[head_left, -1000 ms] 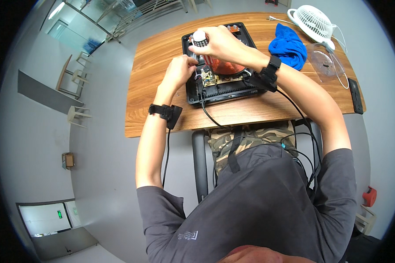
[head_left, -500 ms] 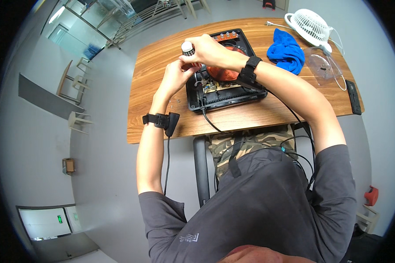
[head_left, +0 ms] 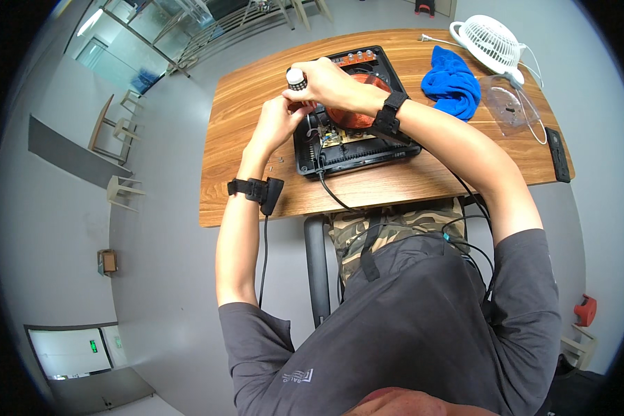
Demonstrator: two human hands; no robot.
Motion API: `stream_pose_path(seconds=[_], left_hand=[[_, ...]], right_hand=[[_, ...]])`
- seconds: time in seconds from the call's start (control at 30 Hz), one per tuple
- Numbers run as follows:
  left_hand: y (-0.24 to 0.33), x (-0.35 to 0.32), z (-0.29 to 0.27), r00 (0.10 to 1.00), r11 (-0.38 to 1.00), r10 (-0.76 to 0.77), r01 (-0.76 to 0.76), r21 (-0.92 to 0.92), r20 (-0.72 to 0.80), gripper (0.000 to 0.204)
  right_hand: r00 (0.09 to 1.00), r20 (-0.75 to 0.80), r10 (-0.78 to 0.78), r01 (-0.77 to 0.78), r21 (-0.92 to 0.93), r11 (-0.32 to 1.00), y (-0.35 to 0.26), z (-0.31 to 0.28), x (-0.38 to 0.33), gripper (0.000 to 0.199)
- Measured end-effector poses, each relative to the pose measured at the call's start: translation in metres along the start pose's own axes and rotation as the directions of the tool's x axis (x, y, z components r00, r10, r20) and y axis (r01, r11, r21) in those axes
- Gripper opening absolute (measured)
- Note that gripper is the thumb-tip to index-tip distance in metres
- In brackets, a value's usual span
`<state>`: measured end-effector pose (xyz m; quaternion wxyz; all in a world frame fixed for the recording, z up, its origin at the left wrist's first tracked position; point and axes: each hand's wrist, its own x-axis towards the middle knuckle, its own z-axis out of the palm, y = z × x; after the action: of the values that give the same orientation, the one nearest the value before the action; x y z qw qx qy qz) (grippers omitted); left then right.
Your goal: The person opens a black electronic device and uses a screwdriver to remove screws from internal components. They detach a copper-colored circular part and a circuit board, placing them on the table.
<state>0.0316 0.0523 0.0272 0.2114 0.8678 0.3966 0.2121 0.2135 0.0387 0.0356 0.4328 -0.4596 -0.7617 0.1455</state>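
An opened induction cooker [head_left: 353,158] lies on the table, its black casing showing an orange-red copper coil [head_left: 350,116] and a circuit board [head_left: 336,136]. At its far left corner, my right hand [head_left: 329,84] is closed round an upright screwdriver [head_left: 296,78] with a white end and a black-and-white patterned handle. My left hand [head_left: 279,123] meets it lower down, thumb and fingers closed about the lower part of the screwdriver. The tip is hidden by my fingers. Several small screws [head_left: 276,165] lie on the table beside my left wrist.
A blue cloth [head_left: 452,83] lies right of the cooker. Beyond it are a white fan [head_left: 489,43], a clear plastic piece [head_left: 509,107] and a black bar-shaped object [head_left: 558,154] at the right edge. The cooker's black power cord [head_left: 336,199] runs over the near edge.
Both hands stay at the cooker's far left corner with the screwdriver upright. My right hand and forearm have shifted very slightly; nothing else visibly differs.
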Motion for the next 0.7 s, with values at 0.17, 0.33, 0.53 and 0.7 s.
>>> stream_pose_path(seconds=[0.17,0.33,0.53,0.7], left_hand=[[-0.007,0.003,0.005,1.000,0.999,-0.003,0.003,-0.050,-0.001,0.025],[-0.006,0.004,0.006,0.999,0.995,-0.034,0.032,-0.089,-0.022,0.025],[-0.015,0.007,0.013,1.000,0.982,-0.020,0.016,-0.189,-0.015,0.021],[-0.018,0.009,0.010,0.997,0.990,-0.076,0.072,-0.118,-0.028,0.024]], right_hand=[[1.000,0.011,-0.015,0.015,-0.010,1.000,0.005,0.000,0.001,0.037],[0.992,0.120,0.025,-0.024,-0.005,1.000,0.009,-0.007,0.003,0.036],[0.965,0.257,0.046,0.003,-0.187,0.982,0.001,-0.019,0.008,0.049],[0.990,0.139,-0.002,0.075,-0.524,0.848,-0.027,-0.025,0.020,0.060]])
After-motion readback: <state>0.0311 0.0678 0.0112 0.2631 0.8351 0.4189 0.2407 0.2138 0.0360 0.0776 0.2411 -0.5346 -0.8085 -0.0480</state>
